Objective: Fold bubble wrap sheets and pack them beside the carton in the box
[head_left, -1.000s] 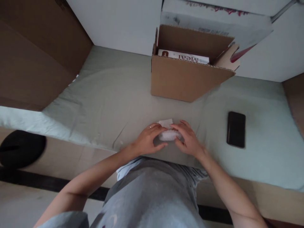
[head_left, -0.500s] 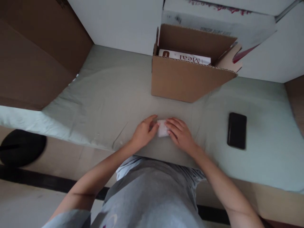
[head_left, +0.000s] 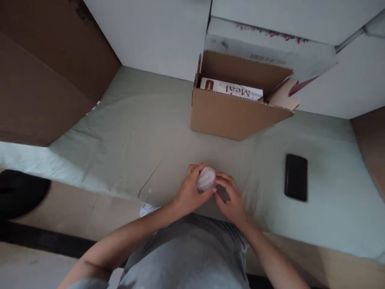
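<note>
Between my two hands is a small white roundish bundle point(head_left: 206, 179), soft-looking, perhaps rolled cloth or gauze; its exact kind is hard to make out. My left hand point(head_left: 190, 192) curls around its left side, with the thumb along the near edge. Against its right side rest the fingertips of my right hand point(head_left: 231, 197), and my thumbs come close together below it. Both hands are closed about the bundle, just above the near edge of the green-covered surface point(head_left: 144, 120).
An open cardboard magazine holder point(head_left: 237, 116) stands ahead with a white box marked "Meal" point(head_left: 231, 89) inside. A black phone-like slab point(head_left: 296, 177) lies to the right. A big brown carton point(head_left: 54, 80) rises at the left, and a white wall point(head_left: 156, 36) closes the back.
The bundle went from lying flat and squarish to a round face turned up. My left hand has wrapped around it, while the right fingers shifted to its side. The view tilted slightly.
</note>
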Demonstrator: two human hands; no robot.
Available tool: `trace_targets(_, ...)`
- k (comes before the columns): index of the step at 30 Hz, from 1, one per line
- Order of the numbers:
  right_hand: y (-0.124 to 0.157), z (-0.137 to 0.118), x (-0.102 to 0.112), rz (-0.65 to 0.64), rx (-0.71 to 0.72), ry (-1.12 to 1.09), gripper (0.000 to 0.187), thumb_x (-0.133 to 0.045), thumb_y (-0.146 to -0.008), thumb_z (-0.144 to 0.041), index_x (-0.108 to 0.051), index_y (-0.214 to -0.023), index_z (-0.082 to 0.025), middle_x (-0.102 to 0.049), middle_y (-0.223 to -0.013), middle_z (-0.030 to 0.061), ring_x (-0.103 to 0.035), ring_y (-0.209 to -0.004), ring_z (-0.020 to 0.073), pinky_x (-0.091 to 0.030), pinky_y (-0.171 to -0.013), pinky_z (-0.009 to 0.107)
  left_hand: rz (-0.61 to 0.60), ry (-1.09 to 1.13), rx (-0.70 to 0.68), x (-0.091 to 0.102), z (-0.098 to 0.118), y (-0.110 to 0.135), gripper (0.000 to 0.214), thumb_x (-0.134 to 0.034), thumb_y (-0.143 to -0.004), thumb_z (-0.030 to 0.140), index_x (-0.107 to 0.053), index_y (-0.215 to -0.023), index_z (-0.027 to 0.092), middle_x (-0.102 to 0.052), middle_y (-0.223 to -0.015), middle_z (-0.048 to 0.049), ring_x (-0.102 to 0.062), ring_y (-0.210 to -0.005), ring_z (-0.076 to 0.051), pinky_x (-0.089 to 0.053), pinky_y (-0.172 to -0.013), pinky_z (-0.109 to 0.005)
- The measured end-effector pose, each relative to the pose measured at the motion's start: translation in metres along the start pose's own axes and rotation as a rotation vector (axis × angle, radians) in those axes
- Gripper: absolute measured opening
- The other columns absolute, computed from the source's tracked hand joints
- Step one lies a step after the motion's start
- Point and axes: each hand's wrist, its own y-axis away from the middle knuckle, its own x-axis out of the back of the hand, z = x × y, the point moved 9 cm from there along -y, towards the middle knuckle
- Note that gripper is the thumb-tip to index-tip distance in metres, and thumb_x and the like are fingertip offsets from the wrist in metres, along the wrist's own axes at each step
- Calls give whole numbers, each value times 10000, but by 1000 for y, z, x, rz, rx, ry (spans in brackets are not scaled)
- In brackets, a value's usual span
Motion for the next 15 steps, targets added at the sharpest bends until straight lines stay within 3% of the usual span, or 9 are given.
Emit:
trace_targets(3, 2, -6, 14, 95, -8, -26, 222, -578, -821, -168, -537, -1013, -272, -579, -1114, 72, -566, -1082, 216, -499, -901, 430, -93, 14, -146, -2, 27, -3, 402, -564, -764, 110, -547, -1153, 211, -543, -1048, -74, -552, -1003, -180, -501, -861, -338)
trace_targets(5, -1, -7, 20, 98, -51, -37, 348, -599, -794, -178, -491, -1112, -269, -574, -1159, 92, -562, -1107, 233, -498, -912, 453, -180, 20, -251, -3, 42, -3, 473, -536, -744, 66, -530, -1187, 229, -574, -1062, -69, -561, -1003, -178, -502, -863, -333)
trace_targets(8, -13, -16, 18, -101, -48, -28, 519, -566, -764, -119, -434, -1248, -249, -609, -1135, 100, -589, -1070, 234, -518, -889, 429, -318, -69, -403, -5, 61, 0, 579, -560, -736, 82, -450, -1278, 253, -601, -1107, -69, -563, -1030, -194, -498, -889, -351)
trace_targets(10, -22, -30, 26, -213, 19, -7, 459, -538, -750, -68, -508, -1167, -255, -643, -1021, 67, -607, -991, 227, -534, -839, 407, -401, -138, -490, -5, 71, 2, 617, -587, -772, 154, -374, -1340, 267, -616, -1110, -73, -570, -1035, -206, -501, -900, -372)
trace_targets(13, -45, -44, 73, -187, 73, 96, 332, -550, -785, -84, -576, -1057, -271, -653, -952, 47, -590, -952, 234, -525, -805, 412, -404, -219, -594, 10, 83, -1, 617, -557, -824, 227, -306, -1387, 235, -583, -1203, -127, -538, -1145, -236, -494, -942, -411)
trace_targets(15, -67, -53, 130, -4, 107, 234, 282, -584, -815, -173, -595, -1074, -283, -655, -982, 64, -573, -960, 260, -506, -792, 442, -331, -310, -653, 29, 90, -12, 592, -505, -826, 139, -322, -1384, 210, -540, -1280, -153, -479, -1242, -240, -472, -986, -425)
